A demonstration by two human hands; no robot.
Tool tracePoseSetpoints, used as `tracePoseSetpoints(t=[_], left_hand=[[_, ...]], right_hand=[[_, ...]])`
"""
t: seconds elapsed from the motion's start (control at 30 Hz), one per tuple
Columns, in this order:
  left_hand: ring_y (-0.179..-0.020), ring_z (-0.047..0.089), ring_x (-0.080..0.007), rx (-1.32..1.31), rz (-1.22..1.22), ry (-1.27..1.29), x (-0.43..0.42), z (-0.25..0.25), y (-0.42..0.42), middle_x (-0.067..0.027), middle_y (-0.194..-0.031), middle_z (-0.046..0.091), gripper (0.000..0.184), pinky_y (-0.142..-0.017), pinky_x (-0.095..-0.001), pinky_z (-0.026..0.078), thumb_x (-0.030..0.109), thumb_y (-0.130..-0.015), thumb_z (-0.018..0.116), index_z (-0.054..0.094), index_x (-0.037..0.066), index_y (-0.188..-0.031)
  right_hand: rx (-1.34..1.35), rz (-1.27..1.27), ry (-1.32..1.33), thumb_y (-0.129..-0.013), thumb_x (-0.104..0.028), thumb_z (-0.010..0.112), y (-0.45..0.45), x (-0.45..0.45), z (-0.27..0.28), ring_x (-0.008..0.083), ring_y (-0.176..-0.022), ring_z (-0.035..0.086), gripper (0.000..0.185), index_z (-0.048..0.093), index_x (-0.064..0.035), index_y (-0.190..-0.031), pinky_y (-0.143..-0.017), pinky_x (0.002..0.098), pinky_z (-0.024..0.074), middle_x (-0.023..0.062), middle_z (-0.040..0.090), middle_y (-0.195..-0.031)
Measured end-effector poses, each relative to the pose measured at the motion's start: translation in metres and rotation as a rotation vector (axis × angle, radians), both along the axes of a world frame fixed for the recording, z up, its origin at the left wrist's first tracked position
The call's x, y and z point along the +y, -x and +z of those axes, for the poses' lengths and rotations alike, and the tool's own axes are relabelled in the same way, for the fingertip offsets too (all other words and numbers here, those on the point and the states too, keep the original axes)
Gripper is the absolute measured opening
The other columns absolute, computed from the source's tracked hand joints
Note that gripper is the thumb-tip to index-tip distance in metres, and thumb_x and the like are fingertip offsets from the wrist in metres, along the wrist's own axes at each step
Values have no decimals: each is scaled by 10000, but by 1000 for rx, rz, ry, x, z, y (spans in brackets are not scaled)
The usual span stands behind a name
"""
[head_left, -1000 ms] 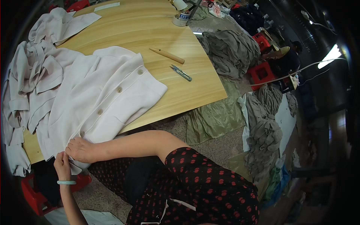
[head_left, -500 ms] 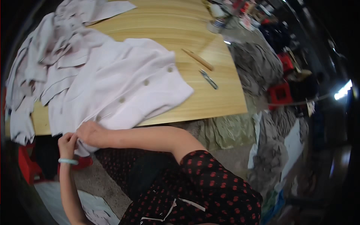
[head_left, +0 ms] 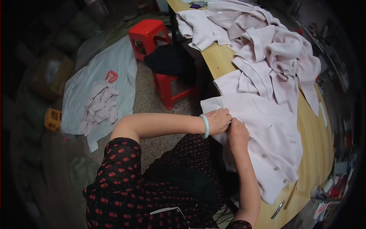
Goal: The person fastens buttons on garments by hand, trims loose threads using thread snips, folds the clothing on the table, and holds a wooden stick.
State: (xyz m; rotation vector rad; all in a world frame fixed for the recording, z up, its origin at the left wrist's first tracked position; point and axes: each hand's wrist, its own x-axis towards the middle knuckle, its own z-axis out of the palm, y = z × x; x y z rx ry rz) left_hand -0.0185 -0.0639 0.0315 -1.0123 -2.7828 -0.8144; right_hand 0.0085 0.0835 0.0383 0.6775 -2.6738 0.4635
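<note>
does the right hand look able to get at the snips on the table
Probably yes: the snips lie uncovered on the table, near the right forearm, with nothing seen in the way. The right hand would likely have to let go of the pale garment first.

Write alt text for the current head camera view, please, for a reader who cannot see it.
A person's left hand, wearing a light bangle, and right hand meet, fingers pinched, on a pale pink garment with buttons, on a wooden table. More pale garments lie heaped beyond; red stools and a plastic sheet are at left.
</note>
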Motion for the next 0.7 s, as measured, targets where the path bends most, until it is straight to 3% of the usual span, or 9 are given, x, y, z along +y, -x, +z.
tracePoseSetpoints(t=[0.33, 0.57, 0.7], left_hand=[[-756, 484, -293, 320, 44, -81, 7, -18, -4, -147, -781, 468, 151, -690, -356, 417, 51, -696, 477, 468, -8, -834], [-747, 485, -267, 321, 7, 55, 2, -14, 0, -128, -780, 449, 152, -668, -335, 426, 58, -704, 461, 455, 6, -847], [-736, 488, -250, 351, -8, 112, 1, -14, 3, -113, -772, 445, 157, -665, -321, 430, 68, -701, 459, 454, 11, -847]], right_hand=[[-48, -5, -12, -759, -37, 481, 2, 0, 0, 301, -674, 516, 37, 452, -29, -780, -593, 406, 421, 146, 509, -683], [40, -7, -157, -725, -39, 493, 1, -3, 2, 230, -667, 525, 67, 445, -45, -772, -590, 339, 437, 92, 489, -662], [6, 1, -191, -729, -27, 489, 4, -1, 0, 249, -659, 530, 100, 415, -42, -794, -574, 356, 450, 108, 494, -685]])
